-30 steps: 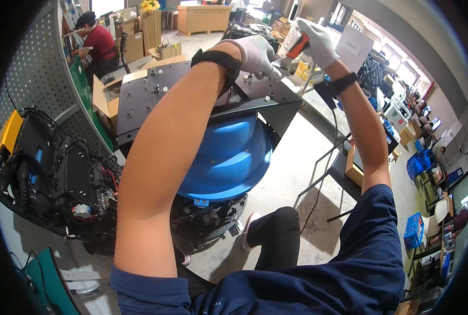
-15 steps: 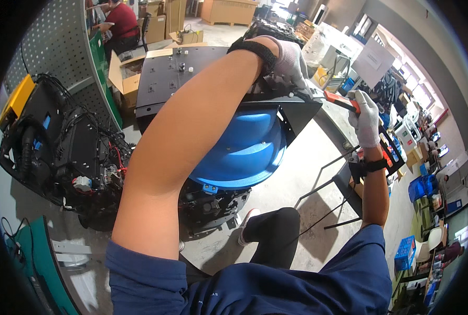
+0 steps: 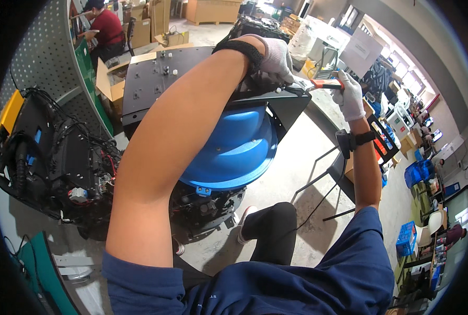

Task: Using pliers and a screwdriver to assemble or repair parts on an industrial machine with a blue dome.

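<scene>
My gloved right hand [image 3: 351, 97] is closed around the red-and-black handle of a wrench [image 3: 326, 84]. The wrench's silver head points left, at the far right corner of a black metal housing [image 3: 145, 84], close to my left fingers. Over that same corner, my gloved left hand [image 3: 277, 60] is bent downward with its fingers drawn together; what they grip is hidden. A white fitting stands on the housing's edge below them. My left forearm crosses over the housing and hides part of it. Under the housing sits a big blue rounded shell [image 3: 234, 144] on a black base.
To the left stands an opened black machine [image 3: 61, 157] with loose wires and a yellow part. A thin-legged black stand [image 3: 341, 178] is at right, with a cable running toward my leg. An open cardboard box [image 3: 108, 84] lies behind the housing. Another person [image 3: 108, 29] sits far left.
The wrench has swung to lie more level, and my right hand has moved up and left with it. My left hand stays at the housing's corner. The whole view has shifted slightly.
</scene>
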Available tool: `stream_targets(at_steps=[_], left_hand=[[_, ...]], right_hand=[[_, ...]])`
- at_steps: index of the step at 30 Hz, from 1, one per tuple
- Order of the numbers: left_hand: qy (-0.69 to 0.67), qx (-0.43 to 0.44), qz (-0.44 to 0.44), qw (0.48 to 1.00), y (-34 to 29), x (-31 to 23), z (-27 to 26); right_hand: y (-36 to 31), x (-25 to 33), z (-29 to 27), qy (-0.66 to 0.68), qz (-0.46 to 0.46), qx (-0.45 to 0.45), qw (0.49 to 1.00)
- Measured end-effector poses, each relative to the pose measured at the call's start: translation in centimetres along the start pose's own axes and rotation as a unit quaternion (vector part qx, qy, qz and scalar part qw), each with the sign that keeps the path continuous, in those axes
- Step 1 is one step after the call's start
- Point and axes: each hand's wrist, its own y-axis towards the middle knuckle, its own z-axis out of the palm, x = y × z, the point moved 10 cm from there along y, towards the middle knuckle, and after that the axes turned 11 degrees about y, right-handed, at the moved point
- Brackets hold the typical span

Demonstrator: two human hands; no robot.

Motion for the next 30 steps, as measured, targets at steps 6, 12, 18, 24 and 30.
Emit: stream_targets(at_steps=[6,12,18,24,30], left_hand=[[-0.001,0.051,-0.046,0.998,0.3,1.0,0.6],[-0.001,0.062,-0.056,0.997,0.1,1.2,0.7],[0.000,0.074,-0.019,0.997,-0.6,1.1,0.6],[0.019,0.093,-0.021,0.995,0.0,1.7,1.0],[0.074,0.078,-0.102,0.989,0.7,3.9,0.7]], right_hand=[[-0.1,-0.6,0.5,0.004,0.020,0.017,1.000],[-1.0,0.9,1.1,-0.005,-0.004,0.027,1.000],[-1.4,0.0,1.3,0.016,0.030,0.004,0.999],[1.4,-1.2,2.9,-0.033,0.044,0.032,0.998],[7.2,-1.4,8.7,-0.208,-0.027,0.155,0.965]])
